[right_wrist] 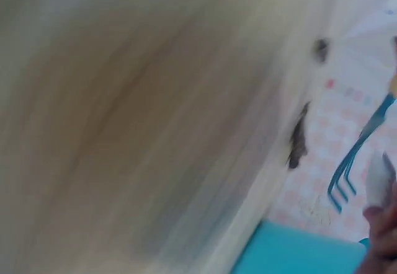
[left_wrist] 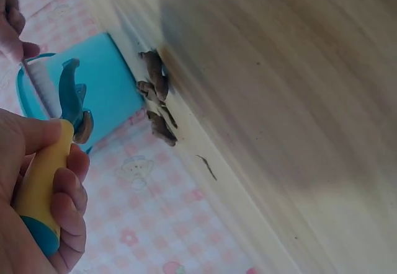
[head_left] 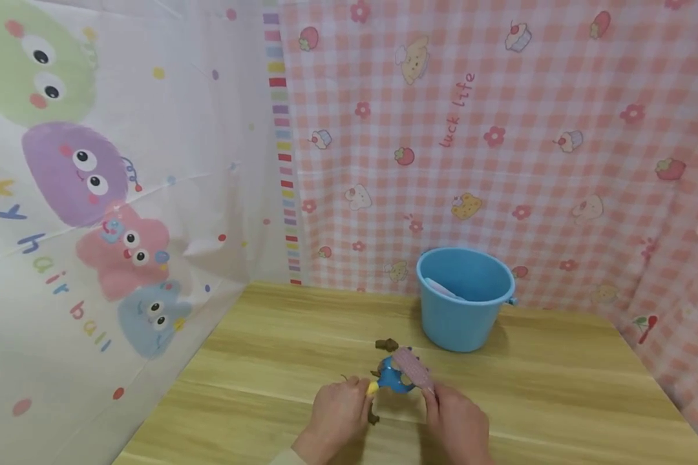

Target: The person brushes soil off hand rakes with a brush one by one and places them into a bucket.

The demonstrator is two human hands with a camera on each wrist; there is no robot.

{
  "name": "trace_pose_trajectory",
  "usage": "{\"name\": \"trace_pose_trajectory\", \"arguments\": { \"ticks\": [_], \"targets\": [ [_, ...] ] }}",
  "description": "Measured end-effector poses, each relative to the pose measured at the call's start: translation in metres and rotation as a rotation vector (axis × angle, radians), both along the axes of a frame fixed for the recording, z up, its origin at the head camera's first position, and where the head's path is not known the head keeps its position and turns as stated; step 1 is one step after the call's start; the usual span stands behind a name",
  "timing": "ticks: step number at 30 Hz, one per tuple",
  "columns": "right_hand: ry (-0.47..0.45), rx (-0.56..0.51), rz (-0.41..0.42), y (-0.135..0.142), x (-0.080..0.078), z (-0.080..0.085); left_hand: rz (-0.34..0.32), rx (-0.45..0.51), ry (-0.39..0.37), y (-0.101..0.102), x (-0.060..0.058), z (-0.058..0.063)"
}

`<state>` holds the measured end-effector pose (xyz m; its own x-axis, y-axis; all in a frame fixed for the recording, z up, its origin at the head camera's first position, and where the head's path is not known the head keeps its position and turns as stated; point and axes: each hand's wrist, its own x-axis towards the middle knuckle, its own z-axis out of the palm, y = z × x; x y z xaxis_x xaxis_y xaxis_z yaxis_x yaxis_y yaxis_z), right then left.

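Note:
My left hand (head_left: 338,408) grips the yellow handle of a small hand rake (left_wrist: 44,190) with curved blue tines. A brown clump (left_wrist: 84,127) shows at the base of its tines in the left wrist view. My right hand (head_left: 458,420) holds a flat pink brush (head_left: 413,368) with a textured face by its near end. In the head view the brush overlaps the tines, and both tools are over the table. More brown clumps lie on the wood around them, one (head_left: 386,344) beyond the rake and another (head_left: 373,418) beside my left hand.
A light blue bucket (head_left: 462,323) stands behind the tools to the right, with a pale flat object (head_left: 442,289) inside. The wooden table (head_left: 256,361) meets a white cartoon-print cloth (head_left: 209,161) on the left and a pink checked cloth (head_left: 372,213) at the back.

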<state>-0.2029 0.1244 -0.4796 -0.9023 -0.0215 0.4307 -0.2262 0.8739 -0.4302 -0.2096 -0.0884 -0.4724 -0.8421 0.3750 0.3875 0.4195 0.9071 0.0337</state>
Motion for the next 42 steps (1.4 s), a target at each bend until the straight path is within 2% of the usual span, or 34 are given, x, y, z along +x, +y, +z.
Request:
{"name": "trace_pose_trajectory", "arguments": {
  "ticks": [3, 6, 9, 13, 21, 25, 27, 31, 33, 37, 42],
  "targets": [
    [-0.132, -0.119, 0.058, -0.0049, 0.001, 0.002, -0.004, 0.014, 0.021, -0.0011, -0.0002, 0.0005],
    [-0.16, -0.107, 0.068, -0.0074, 0.0018, -0.0004, -0.017, 0.012, 0.028, -0.0019, 0.0011, 0.0003],
    [-0.105, -0.007, 0.053, -0.0093, 0.0016, -0.0034, -0.031, -0.002, 0.015, -0.0024, 0.004, 0.0001],
    [-0.018, 0.074, 0.046, -0.0113, 0.0005, -0.005, -0.041, -0.005, 0.001, -0.002, 0.006, -0.0012],
    [0.092, 0.118, 0.01, -0.0085, -0.0033, -0.0077, -0.037, 0.004, -0.002, -0.0013, 0.0054, -0.0024],
    [0.083, 0.089, -0.024, -0.0037, -0.0056, -0.006, -0.036, -0.003, 0.007, -0.0018, 0.0057, -0.0023],
    [0.033, 0.064, -0.027, -0.0028, -0.0054, -0.0034, -0.029, 0.0, 0.003, -0.0024, 0.0053, -0.0022],
    [-0.088, -0.022, 0.021, -0.0038, -0.0026, -0.0002, -0.017, 0.011, 0.006, -0.0032, 0.0045, -0.0002],
    [-0.118, -0.051, 0.047, -0.0051, -0.0014, -0.0001, -0.013, 0.013, 0.005, -0.0035, 0.004, 0.0011],
    [-0.109, -0.047, 0.052, -0.0081, -0.0016, -0.0017, -0.029, 0.007, 0.006, -0.0031, 0.0039, 0.0034],
    [-0.083, 0.022, 0.045, -0.0097, -0.0031, 0.0008, -0.047, -0.01, 0.034, -0.0021, 0.0043, 0.0022]
  ]
}}
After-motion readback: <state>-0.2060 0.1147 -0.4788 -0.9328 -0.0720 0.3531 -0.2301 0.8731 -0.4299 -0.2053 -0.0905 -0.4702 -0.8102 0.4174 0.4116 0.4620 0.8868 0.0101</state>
